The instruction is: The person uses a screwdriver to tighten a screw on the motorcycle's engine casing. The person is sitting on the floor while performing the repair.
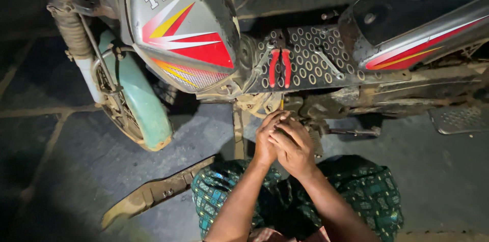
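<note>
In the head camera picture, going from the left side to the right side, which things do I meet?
Green front mudguard → loose muddy panel on the ground → silver front panel with red and yellow stripes → red-handled pliers on the perforated footboard → metal footrest plate.

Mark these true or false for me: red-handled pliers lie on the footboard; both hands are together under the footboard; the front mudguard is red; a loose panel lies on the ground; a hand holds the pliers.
1. True: the red-handled pliers lie on the perforated footboard.
2. True: left hand and right hand meet there.
3. False: the front mudguard is pale green.
4. True: a loose panel lies there.
5. False: nobody touches the pliers.
</note>
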